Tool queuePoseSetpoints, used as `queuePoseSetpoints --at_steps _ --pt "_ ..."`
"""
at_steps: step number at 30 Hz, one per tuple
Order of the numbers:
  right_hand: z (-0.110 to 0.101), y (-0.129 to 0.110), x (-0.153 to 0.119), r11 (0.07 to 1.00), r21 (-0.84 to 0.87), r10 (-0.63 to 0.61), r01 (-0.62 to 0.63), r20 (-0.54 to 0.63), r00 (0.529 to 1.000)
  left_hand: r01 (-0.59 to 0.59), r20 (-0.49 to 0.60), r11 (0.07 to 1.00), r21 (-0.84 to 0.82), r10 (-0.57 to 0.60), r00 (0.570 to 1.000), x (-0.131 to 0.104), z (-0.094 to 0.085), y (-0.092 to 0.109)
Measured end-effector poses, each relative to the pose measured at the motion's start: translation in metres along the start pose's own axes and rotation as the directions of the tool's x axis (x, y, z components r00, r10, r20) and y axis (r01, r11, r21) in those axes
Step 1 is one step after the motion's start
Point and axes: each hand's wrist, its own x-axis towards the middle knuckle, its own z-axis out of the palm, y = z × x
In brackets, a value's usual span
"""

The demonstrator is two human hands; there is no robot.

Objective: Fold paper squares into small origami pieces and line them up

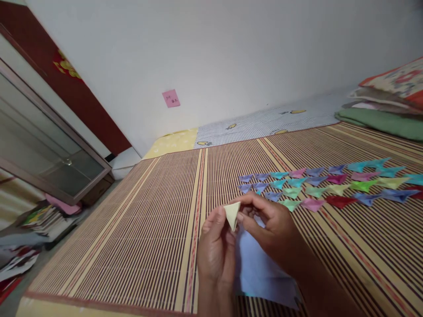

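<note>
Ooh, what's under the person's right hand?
A pale bluish sheet shows below the right hand, on the striped mat. The hand and forearm cover some of it, so whatever lies behind them can't be seen.

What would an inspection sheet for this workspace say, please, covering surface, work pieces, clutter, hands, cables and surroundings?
Surface: striped mat, with a pale sheet on it, partly hidden by the hands.
Work pieces: pale yellow folded paper, pointed end down; rows of multicoloured folded pieces at the picture's right.
Clutter: stacked books or papers, off the mat at far left.
Left hand: thumb and fingers hold the yellow paper.
Right hand: fingers at its other edge.
Cables: nothing seen.
Surroundings: white wall with pink note; folded bedding at right.
</note>
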Motion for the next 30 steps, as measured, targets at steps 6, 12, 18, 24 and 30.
queuePoseSetpoints --at_steps 6,12,18,24,30 --pt "0.009 -0.002 0.001 0.954 -0.197 -0.253 0.224 -0.138 0.957 -0.166 0.061 0.959 0.23 0.156 0.986 -0.006 0.008 -0.006" --pt "0.012 0.005 0.0 0.887 -0.351 -0.377 0.298 -0.18 0.909 -0.43 0.055 0.576 0.695 0.553 0.831 -0.015 0.01 -0.005" --pt "0.004 0.014 0.001 0.866 -0.426 -0.369 0.261 -0.192 0.91 -0.416 0.296 0.501 0.759 0.304 0.906 -0.022 0.011 0.005" --pt "0.003 0.013 0.002 0.878 -0.384 -0.355 0.286 -0.122 0.927 -0.317 0.235 0.674 0.668 0.213 0.948 -0.019 0.008 0.011" --pt "0.009 0.008 0.002 0.881 -0.359 -0.374 0.308 -0.128 0.919 -0.381 0.213 0.603 0.701 0.333 0.919 -0.019 0.009 0.005"
